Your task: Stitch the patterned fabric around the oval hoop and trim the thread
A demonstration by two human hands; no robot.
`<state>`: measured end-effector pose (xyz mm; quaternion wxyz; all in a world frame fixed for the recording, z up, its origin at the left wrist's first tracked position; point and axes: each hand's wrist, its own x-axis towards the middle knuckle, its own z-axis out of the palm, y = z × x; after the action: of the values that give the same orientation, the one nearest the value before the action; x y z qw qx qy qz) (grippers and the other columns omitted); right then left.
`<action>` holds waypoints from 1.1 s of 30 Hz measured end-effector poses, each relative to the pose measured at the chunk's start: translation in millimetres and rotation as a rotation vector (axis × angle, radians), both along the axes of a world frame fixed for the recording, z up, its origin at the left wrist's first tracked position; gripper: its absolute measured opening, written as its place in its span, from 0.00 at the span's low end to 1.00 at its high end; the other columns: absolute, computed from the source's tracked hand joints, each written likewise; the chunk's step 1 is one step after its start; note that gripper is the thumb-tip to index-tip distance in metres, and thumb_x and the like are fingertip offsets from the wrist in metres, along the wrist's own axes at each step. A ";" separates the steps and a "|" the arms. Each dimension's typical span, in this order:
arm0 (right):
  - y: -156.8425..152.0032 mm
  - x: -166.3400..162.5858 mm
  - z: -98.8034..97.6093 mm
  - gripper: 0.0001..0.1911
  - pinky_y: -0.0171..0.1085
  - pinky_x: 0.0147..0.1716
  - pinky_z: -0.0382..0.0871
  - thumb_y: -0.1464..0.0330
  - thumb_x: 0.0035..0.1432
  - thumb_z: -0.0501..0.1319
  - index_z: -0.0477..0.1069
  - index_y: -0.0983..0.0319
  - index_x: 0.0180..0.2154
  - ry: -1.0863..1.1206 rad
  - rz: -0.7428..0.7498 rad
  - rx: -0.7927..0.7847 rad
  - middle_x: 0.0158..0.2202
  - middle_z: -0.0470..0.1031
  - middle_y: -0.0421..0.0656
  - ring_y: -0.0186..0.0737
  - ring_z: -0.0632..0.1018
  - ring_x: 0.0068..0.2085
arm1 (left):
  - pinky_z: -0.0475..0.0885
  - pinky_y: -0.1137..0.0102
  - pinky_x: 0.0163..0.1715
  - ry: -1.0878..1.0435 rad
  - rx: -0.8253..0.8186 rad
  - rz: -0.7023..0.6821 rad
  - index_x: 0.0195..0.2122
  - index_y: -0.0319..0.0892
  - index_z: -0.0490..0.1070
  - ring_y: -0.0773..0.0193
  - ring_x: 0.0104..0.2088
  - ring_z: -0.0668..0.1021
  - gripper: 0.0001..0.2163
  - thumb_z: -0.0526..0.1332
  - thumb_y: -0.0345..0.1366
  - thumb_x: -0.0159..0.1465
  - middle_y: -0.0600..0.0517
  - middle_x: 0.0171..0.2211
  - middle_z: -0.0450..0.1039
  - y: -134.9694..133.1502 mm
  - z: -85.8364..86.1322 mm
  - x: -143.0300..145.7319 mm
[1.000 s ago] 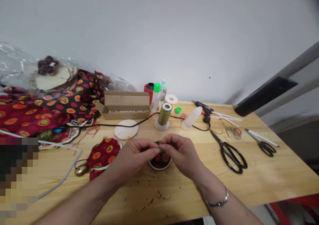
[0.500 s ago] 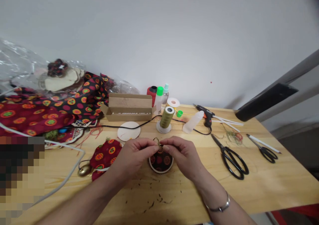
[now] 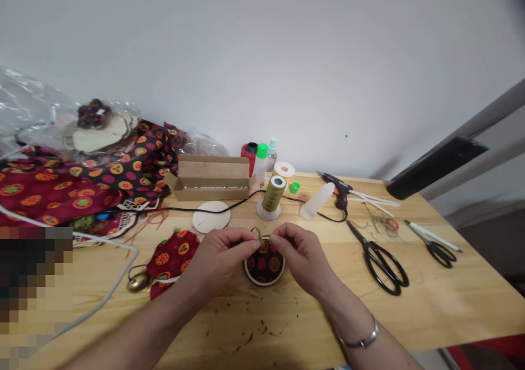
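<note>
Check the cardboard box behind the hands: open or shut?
Open: the cardboard box has its lid raised, a side flap sticking out.

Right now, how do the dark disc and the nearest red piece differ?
The dark disc is blackish with muted motifs; the red piece is deep red with brighter ones. The dark disc is mostly visible; the left arm hides part of the red piece. Both bear round motifs.

A craft workshop, shown by the glue gun (image 3: 337,188), thread spool (image 3: 273,195) and patterned fabric (image 3: 139,168).
</note>
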<state>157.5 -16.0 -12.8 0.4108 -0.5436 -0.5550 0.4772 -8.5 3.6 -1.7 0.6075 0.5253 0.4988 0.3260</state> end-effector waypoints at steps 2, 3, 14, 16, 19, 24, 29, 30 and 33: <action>-0.1 0.3 -0.6 0.09 0.30 0.20 0.62 0.65 0.56 0.56 0.65 0.62 0.25 -0.012 0.004 0.005 0.20 0.64 0.35 0.30 0.67 0.21 | 0.67 0.74 0.29 0.000 0.006 -0.002 0.23 0.40 0.76 0.66 0.26 0.73 0.06 0.63 0.36 0.51 0.55 0.22 0.74 0.0 0.1 0.2; -0.2 0.3 -0.8 0.10 0.30 0.21 0.62 0.65 0.56 0.56 0.64 0.62 0.25 -0.014 0.006 0.007 0.20 0.64 0.35 0.30 0.67 0.21 | 0.67 0.74 0.29 -0.001 0.011 -0.002 0.23 0.40 0.76 0.66 0.26 0.73 0.06 0.63 0.36 0.51 0.55 0.22 0.74 0.0 0.1 0.2; 0.0 -1.1 0.2 0.08 0.30 0.21 0.63 0.65 0.56 0.56 0.67 0.62 0.29 0.106 0.020 -0.025 0.22 0.68 0.37 0.29 0.67 0.22 | 0.66 0.76 0.29 -0.086 -0.012 -0.010 0.22 0.41 0.76 0.68 0.26 0.72 0.05 0.64 0.36 0.52 0.56 0.21 0.74 -1.5 -0.2 -0.5; -0.2 -0.8 1.5 0.09 0.30 0.21 0.63 0.64 0.57 0.55 0.69 0.63 0.33 0.141 0.039 -0.045 0.24 0.70 0.38 0.29 0.67 0.22 | 0.66 0.75 0.29 -0.088 -0.001 -0.012 0.22 0.42 0.76 0.68 0.26 0.72 0.05 0.64 0.36 0.52 0.56 0.21 0.74 -1.3 -0.4 -0.5; -0.2 1.0 2.3 0.12 0.30 0.23 0.65 0.62 0.57 0.55 0.72 0.63 0.37 0.147 0.084 -0.057 0.27 0.73 0.41 0.30 0.69 0.25 | 0.67 0.74 0.31 -0.076 0.013 -0.008 0.23 0.41 0.77 0.66 0.27 0.73 0.05 0.64 0.35 0.52 0.55 0.23 0.75 -1.0 0.3 -0.6; 0.7 4.1 1.0 0.08 0.30 0.22 0.64 0.65 0.54 0.59 0.73 0.63 0.31 0.075 0.100 -0.039 0.23 0.71 0.38 0.30 0.68 0.23 | 0.66 0.74 0.30 -0.070 0.010 -0.006 0.22 0.41 0.76 0.67 0.26 0.72 0.06 0.64 0.36 0.52 0.55 0.22 0.74 -0.7 0.2 -0.6; 1.7 4.2 2.3 0.08 0.30 0.22 0.63 0.65 0.52 0.60 0.71 0.64 0.25 0.075 0.019 -0.034 0.20 0.69 0.38 0.30 0.68 0.22 | 0.66 0.75 0.29 -0.056 0.020 -0.008 0.22 0.41 0.76 0.67 0.26 0.72 0.05 0.64 0.36 0.52 0.56 0.22 0.73 -0.7 -1.4 -0.5; 2.0 4.1 3.1 0.08 0.30 0.22 0.63 0.66 0.51 0.60 0.71 0.64 0.25 0.076 0.009 -0.031 0.20 0.69 0.38 0.30 0.68 0.22 | 0.66 0.75 0.29 -0.053 0.020 -0.005 0.22 0.41 0.76 0.67 0.26 0.72 0.05 0.64 0.36 0.52 0.56 0.22 0.73 -0.8 -1.2 -0.6; 2.6 3.7 5.7 0.08 0.30 0.22 0.63 0.66 0.51 0.61 0.70 0.64 0.24 0.083 -0.013 -0.024 0.20 0.69 0.38 0.29 0.67 0.22 | 0.66 0.75 0.28 -0.031 0.020 0.013 0.22 0.41 0.76 0.68 0.26 0.71 0.06 0.64 0.37 0.52 0.56 0.22 0.73 -0.9 -0.2 -0.8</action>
<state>161.2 -13.4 -7.1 0.4301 -0.5318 -0.5281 0.5034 -9.4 2.7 -1.8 0.6077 0.5230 0.4895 0.3428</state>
